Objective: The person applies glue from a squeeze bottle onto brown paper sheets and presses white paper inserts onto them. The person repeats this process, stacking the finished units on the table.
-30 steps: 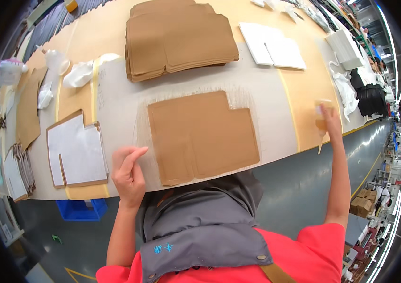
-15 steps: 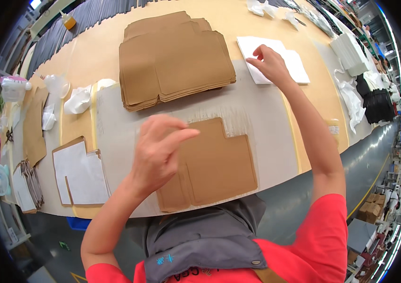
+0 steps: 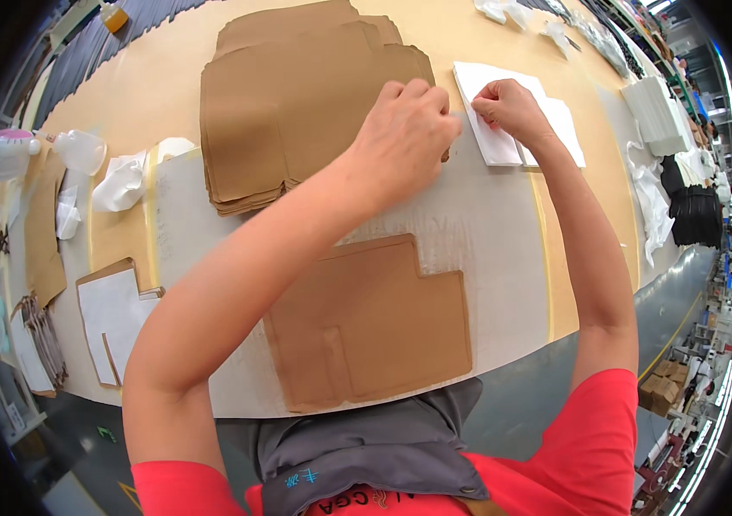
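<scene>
My left hand [image 3: 409, 138] is stretched forward in front of the right edge of a stack of brown sheets [image 3: 280, 103]. Its fingers curl inward, and whatever they hold, if anything, is hidden. Over a stack of white notched sheets [image 3: 568, 129] at the right, my right hand [image 3: 510, 110] is closed in a pinch, with its fingertips by the top sheet's left part; I cannot make out what is in them. A single brown notched sheet [image 3: 383, 318] with a slit lies flat in front of me, partly behind my left forearm.
At the left lie a brown sheet with a white one on it [image 3: 112, 310], crumpled white wrapping [image 3: 121, 182] and a stack of edged pieces [image 3: 30, 344]. Far left stands a bottle with yellow liquid [image 3: 113, 17]. White rolls [image 3: 658, 116] and a black bundle [image 3: 695, 211] sit far right.
My left hand has swung forward and right from above the single brown sheet to beside the brown stack, its fingers closing. My right hand has closed from a loose, parted grip over the white sheets.
</scene>
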A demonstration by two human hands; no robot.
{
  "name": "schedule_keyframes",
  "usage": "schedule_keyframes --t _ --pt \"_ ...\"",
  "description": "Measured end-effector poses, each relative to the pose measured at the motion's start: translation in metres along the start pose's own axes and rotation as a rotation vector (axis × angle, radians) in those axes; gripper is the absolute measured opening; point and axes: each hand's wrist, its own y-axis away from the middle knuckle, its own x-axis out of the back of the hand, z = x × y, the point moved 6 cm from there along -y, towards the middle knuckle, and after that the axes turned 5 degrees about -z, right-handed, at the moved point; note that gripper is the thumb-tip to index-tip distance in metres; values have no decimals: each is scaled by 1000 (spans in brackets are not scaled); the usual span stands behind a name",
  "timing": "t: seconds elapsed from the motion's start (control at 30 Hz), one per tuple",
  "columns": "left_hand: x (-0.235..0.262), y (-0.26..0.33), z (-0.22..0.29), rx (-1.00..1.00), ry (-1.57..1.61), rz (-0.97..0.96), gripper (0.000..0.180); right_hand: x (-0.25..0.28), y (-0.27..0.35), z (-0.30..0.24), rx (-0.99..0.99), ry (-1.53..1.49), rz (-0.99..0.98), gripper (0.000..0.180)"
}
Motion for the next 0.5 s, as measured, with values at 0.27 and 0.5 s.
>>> schedule_keyframes --t 0.27,0.5 --pt "-34 -61 -15 10 -196 -193 39 -4 0 7 0 -188 -45 20" --pt "-54 -75 -19 29 -230 -332 39 -2 0 18 -2 -294 -67 20"
